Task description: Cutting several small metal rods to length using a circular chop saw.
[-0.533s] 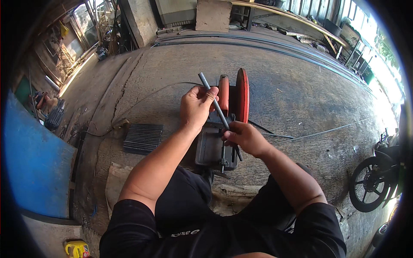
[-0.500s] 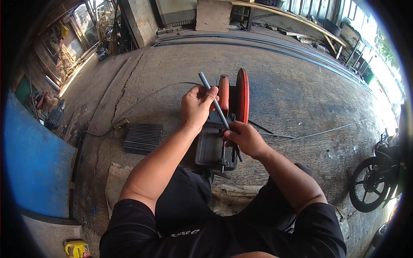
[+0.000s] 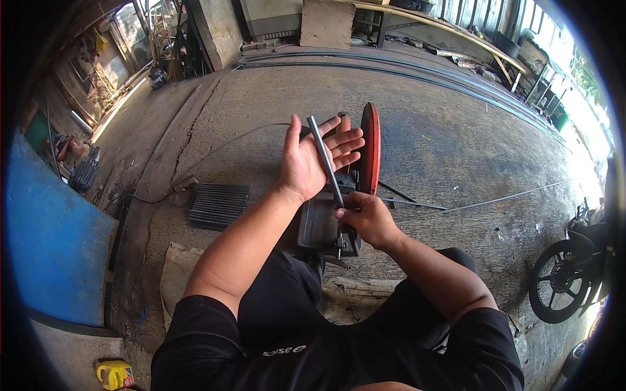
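In the head view, the only one, the rod hangs slanted above the grey base of a machine with a red disc. The right hand has its grip clamped on the rod's lower part, thumb against it. The left hand has its grip apart: palm turned up, fingers spread, the rod lying across the palm and nothing closed round it.

So the right grip alone seems to secure the rod, and low down. If those fingers loosen, the upper end could tip or roll off the flat left palm and drop onto the base or the floor. A smooth surface on the rod would make such a slip likelier.

The left fingertips point toward the disc and look near it, though the fisheye view makes the depth between them hard to judge. A careless stretch to that side could knock the knuckles on the machine, worse if the disc were turning.

Left of the base, the stack lies on the floor beside the left forearm; a falling rod could strike it and knock pieces askew. The cord beyond could catch a foot.
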`<action>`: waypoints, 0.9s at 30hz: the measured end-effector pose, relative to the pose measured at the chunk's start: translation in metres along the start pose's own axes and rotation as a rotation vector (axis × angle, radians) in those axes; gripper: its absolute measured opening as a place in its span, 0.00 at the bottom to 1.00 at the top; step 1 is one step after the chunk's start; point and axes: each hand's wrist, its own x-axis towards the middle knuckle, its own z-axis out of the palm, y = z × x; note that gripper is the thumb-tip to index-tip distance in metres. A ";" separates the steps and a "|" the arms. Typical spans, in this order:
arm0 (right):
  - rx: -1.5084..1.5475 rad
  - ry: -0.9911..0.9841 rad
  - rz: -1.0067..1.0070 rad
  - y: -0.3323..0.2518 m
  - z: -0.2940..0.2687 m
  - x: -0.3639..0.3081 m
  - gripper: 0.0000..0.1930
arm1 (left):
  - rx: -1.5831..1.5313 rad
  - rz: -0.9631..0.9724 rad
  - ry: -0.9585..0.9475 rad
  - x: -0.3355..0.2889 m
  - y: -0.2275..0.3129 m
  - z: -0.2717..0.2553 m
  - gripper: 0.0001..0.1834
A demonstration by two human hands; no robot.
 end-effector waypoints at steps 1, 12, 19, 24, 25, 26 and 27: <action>-0.057 0.048 -0.010 0.001 0.001 0.002 0.12 | 0.001 0.006 0.011 -0.002 -0.002 -0.006 0.47; -0.129 -0.086 -0.138 -0.009 0.040 0.072 0.12 | 0.821 -0.178 0.394 -0.042 0.034 -0.092 0.13; -0.215 -0.064 -0.177 -0.056 0.156 0.151 0.16 | 1.036 -0.162 0.647 -0.094 0.157 -0.113 0.17; -0.544 -0.081 -0.285 -0.051 0.250 0.205 0.17 | 1.026 0.058 0.915 -0.151 0.190 -0.189 0.19; -0.594 -0.085 -0.313 -0.042 0.274 0.216 0.17 | 1.100 0.066 0.966 -0.170 0.195 -0.218 0.20; -0.620 -0.112 -0.283 -0.038 0.298 0.217 0.17 | 1.168 0.062 1.018 -0.190 0.195 -0.245 0.20; -0.626 -0.143 -0.271 -0.025 0.322 0.222 0.17 | 1.147 0.049 1.046 -0.210 0.191 -0.270 0.20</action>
